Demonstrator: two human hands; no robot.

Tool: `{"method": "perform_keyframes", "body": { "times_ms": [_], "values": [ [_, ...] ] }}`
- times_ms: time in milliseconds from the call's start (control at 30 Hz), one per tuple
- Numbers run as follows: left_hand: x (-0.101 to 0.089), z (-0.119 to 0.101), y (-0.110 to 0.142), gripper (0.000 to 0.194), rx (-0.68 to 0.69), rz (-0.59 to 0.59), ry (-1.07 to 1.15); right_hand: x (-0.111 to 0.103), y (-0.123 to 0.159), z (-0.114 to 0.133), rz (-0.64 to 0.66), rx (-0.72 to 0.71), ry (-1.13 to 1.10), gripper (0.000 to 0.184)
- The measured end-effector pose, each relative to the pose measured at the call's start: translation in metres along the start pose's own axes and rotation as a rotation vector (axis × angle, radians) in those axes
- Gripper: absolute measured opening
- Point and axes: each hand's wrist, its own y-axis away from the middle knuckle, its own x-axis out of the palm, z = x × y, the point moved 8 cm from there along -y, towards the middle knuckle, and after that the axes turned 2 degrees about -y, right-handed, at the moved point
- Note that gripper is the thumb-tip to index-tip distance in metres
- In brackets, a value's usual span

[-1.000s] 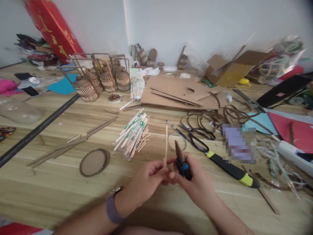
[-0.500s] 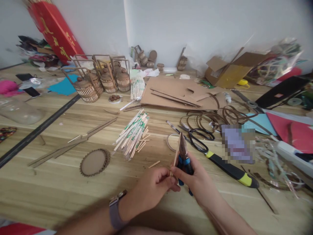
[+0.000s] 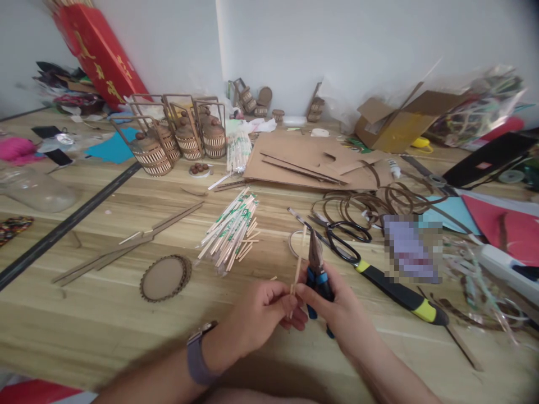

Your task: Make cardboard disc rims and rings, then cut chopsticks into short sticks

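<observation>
Between the fingertips of my left hand (image 3: pixel 265 311) a thin wooden stick (image 3: pixel 300 261) is pinched, its upper end pointing away from me. A short pale piece shows at the pinch too. My right hand (image 3: pixel 341 303) is wrapped round blue-and-black pliers (image 3: pixel 318 275), jaws upward, while its thumb touches the stick. Just beyond the pliers lies a ring (image 3: pixel 295 245). A pile of wrapped chopsticks (image 3: pixel 229 230) rests ahead and to the left, with short cut pieces (image 3: pixel 248 245) along its right side. Further left is a round cardboard disc with a ruffled rim (image 3: pixel 164 279).
Black-handled scissors (image 3: pixel 343 249) and a black-and-yellow handled tool (image 3: pixel 400 292) lie to the right. Coiled brown strips (image 3: pixel 362 205) sit behind them. Small lidded baskets (image 3: pixel 154 154), a cardboard sheet (image 3: pixel 290 154) and an open box (image 3: pixel 400 123) stand towards the back wall.
The stick has shifted slightly left, away from the plier jaws, and now stands apart from them. Both hands stay close together, and the view has moved a little.
</observation>
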Motion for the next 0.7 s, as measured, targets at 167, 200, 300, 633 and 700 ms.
{"method": "perform_keyframes", "body": {
  "times_ms": [167, 200, 300, 633, 700],
  "values": [
    [-0.033, -0.023, 0.002, 0.034, 0.133, -0.257, -0.004, -0.003, 0.002, -0.002, 0.052, 0.146, -0.191, 0.043],
    [-0.037, -0.026, 0.003, 0.032, 0.146, -0.292, 0.002, 0.003, 0.004, -0.003, 0.122, 0.183, -0.237, 0.04],
    [-0.028, -0.028, 0.001, 0.032, 0.147, -0.2, 0.108, 0.021, 0.01, -0.005, 0.292, 0.259, -0.306, 0.03],
    [-0.009, -0.018, 0.0, 0.044, 0.068, -0.052, 0.27, 0.045, 0.026, -0.018, 0.48, 0.414, -0.546, 0.037],
    [-0.011, -0.017, 0.002, 0.045, 0.056, -0.072, 0.258, 0.049, 0.032, -0.017, 0.549, 0.401, -0.606, 0.042]
  ]
}}
